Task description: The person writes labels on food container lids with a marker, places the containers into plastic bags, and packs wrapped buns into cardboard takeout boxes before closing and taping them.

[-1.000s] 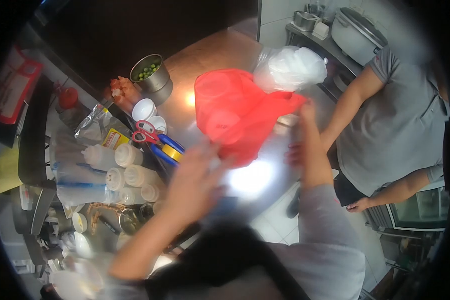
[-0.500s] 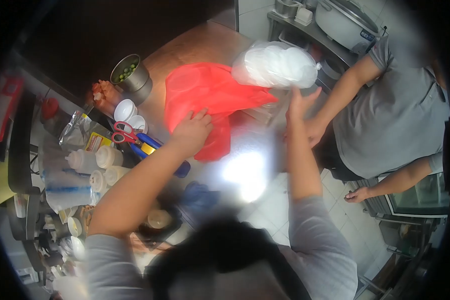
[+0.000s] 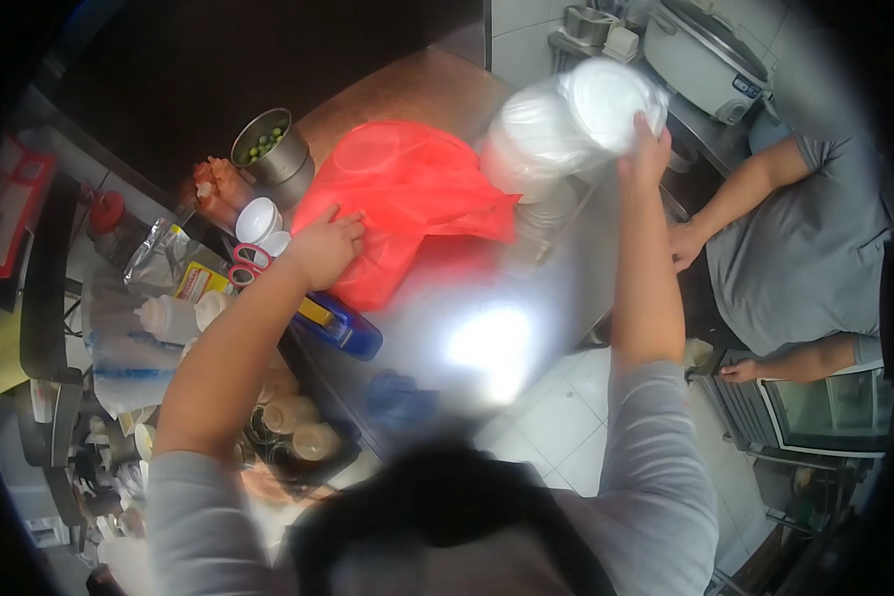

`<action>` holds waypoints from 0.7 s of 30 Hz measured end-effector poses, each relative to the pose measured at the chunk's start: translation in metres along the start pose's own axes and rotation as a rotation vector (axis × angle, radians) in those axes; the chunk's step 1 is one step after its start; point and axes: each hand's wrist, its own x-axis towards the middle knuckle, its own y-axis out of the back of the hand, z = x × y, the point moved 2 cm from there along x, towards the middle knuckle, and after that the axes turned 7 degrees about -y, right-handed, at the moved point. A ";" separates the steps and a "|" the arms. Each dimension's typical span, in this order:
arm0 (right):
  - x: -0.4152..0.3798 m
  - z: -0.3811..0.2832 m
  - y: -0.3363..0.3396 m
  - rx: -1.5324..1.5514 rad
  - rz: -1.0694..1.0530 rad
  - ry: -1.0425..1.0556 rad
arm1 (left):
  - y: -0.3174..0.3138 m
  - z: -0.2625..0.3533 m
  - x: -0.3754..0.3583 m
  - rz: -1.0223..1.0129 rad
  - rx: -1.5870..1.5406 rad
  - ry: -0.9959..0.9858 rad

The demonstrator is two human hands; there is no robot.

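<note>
My left hand (image 3: 326, 250) lies at the near left side of a red plastic bag (image 3: 407, 184), its fingers closed on the thin sheet. The bag is spread on the metal counter, and a round outline shows under its far part. With my right hand (image 3: 647, 159) I grip the end of a clear plastic bag of white round containers or lids (image 3: 566, 117), which is tilted up at the red bag's right. My right fingers are partly hidden behind it. A stack of clear containers (image 3: 546, 221) stands below it, blurred.
Along the left stand a metal pot of green limes (image 3: 286, 159), white bowls (image 3: 258, 221), red-handled scissors (image 3: 249, 263) and a blue and yellow object (image 3: 340, 326). A dark blue cloth (image 3: 400, 397) lies near me. A co-worker in grey (image 3: 800, 238) stands at the right counter edge.
My left hand has moved left, and the red bag has shifted with it. My right hand has risen to the clear bag and now grips it; the bag has tilted. The co-worker has moved slightly right.
</note>
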 end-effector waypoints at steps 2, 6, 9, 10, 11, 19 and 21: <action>-0.009 -0.019 -0.038 0.034 -0.058 -0.002 | -0.003 -0.005 0.006 -0.040 0.021 0.048; -0.023 -0.062 -0.095 0.120 -0.157 -0.056 | -0.012 -0.016 0.007 -0.128 0.089 0.164; 0.003 -0.069 -0.111 0.176 -0.413 -0.097 | -0.043 -0.037 0.002 -0.059 0.049 0.304; 0.016 -0.062 -0.112 0.146 -0.493 -0.084 | -0.050 -0.040 -0.001 -0.032 0.044 0.336; 0.033 -0.049 -0.111 0.116 -0.574 -0.070 | -0.046 -0.039 -0.002 -0.037 0.042 0.298; 0.034 -0.039 -0.110 0.344 -0.446 -0.252 | -0.019 0.000 0.013 0.104 -0.132 0.008; 0.042 -0.044 -0.105 0.437 -0.531 -0.344 | -0.013 0.011 0.020 0.163 -0.186 0.036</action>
